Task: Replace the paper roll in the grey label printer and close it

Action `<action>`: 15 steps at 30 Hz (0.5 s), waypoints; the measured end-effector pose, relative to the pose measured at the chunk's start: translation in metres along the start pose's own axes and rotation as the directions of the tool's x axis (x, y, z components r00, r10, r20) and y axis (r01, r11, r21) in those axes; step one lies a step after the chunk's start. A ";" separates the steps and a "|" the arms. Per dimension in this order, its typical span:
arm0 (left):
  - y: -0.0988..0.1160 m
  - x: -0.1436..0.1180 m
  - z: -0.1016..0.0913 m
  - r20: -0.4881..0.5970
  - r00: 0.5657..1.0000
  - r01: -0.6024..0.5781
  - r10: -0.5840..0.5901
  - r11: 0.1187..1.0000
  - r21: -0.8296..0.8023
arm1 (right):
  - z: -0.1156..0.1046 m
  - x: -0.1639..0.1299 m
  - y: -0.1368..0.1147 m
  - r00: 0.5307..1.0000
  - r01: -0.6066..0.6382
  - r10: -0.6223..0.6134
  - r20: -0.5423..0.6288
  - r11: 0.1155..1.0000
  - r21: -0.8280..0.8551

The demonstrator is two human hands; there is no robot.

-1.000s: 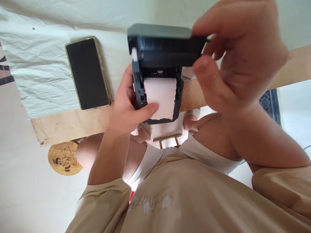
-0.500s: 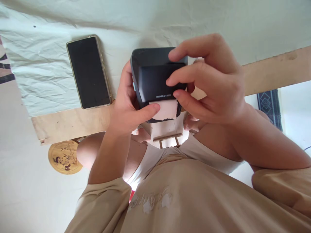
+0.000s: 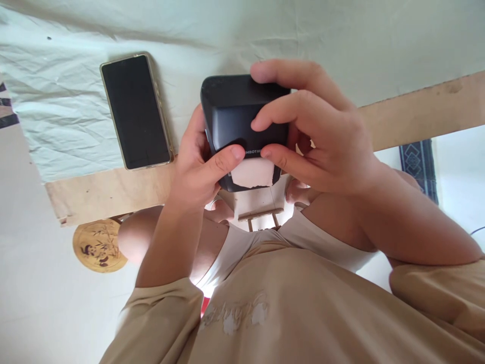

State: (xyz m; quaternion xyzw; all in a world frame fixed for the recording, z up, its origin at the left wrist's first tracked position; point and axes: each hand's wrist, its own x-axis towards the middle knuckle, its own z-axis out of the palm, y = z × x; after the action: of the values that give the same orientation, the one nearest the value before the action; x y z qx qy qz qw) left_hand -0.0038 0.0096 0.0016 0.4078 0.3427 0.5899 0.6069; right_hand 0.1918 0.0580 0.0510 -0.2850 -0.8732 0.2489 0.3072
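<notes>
Lid (image 3: 231,119) comes down on the black device (image 3: 227,183); left thumb shifts from the paper (image 3: 252,173) onto it

A second ago the lid stands raised in the right hand (image 3: 333,134); now it lies over the device, only a torn-edged end of paper showing. A pale green cloth (image 3: 333,35), wrinkled at the left, covers the desk (image 3: 109,194), whose bare wooden edge faces the person; a dark phone (image 3: 136,111) lies on the cloth; below are a pale floor (image 3: 45,283), a round picture-printed seat (image 3: 99,246) beside one knee and, at the right, a patterned dark cloth (image 3: 419,169).

The device is held above the desk's near edge, between both hands; its paper end points towards the person, its long axis running away from the body. The left hand (image 3: 200,167) wraps its side, thumb pressed on the lid; the right hand's fingers (image 3: 288,111) are half bent and spread, tips on the lid, thumb at its front edge.
</notes>
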 end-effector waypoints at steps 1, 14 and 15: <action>0.000 0.000 0.000 -0.011 1.000 0.006 -0.005 1.000 0.008 | 0.000 0.000 0.000 1.000 -0.005 0.005 -0.001 1.000 0.001; 0.003 0.000 0.003 -0.050 0.998 0.037 -0.035 0.999 0.027 | 0.001 0.000 -0.002 0.999 -0.025 0.025 0.026 0.999 -0.022; 0.003 0.000 0.003 -0.049 0.998 0.039 -0.038 0.999 0.023 | 0.001 -0.001 -0.002 1.000 -0.018 0.018 0.024 1.000 -0.017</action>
State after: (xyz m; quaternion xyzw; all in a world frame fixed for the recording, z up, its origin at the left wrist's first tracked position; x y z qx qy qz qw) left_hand -0.0021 0.0089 0.0060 0.3938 0.3723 0.5838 0.6046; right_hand 0.1905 0.0557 0.0513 -0.2924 -0.8762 0.2479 0.2922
